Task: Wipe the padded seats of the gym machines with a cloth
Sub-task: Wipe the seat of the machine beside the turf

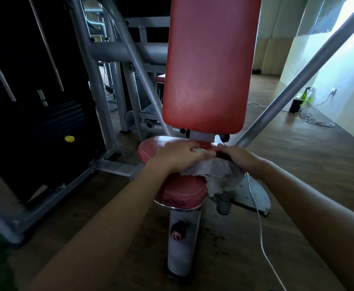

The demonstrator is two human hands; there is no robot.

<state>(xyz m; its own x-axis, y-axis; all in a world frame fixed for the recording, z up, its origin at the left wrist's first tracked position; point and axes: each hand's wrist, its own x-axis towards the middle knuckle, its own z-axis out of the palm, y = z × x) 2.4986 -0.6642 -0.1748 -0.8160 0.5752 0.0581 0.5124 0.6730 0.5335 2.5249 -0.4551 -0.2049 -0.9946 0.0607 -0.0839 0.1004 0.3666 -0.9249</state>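
Note:
A red padded seat [180,191] sits on a white post below a tall red back pad [209,66]. A crumpled white cloth [218,175] lies over the seat's right half and hangs off its right edge. My left hand [176,156] rests palm down on the cloth's far left part, fingers fairly straight. My right hand [239,158] lies on the cloth's right side, fingers bent over its far edge. Both hands hide the seat's far part.
The grey steel frame [100,89] and black weight stack [35,80] with a yellow pin [69,139] stand to the left. A slanted grey bar [297,76] rises on the right. A thin white cable [260,223] hangs near my right arm. Cables and bottles [304,99] lie by the wall.

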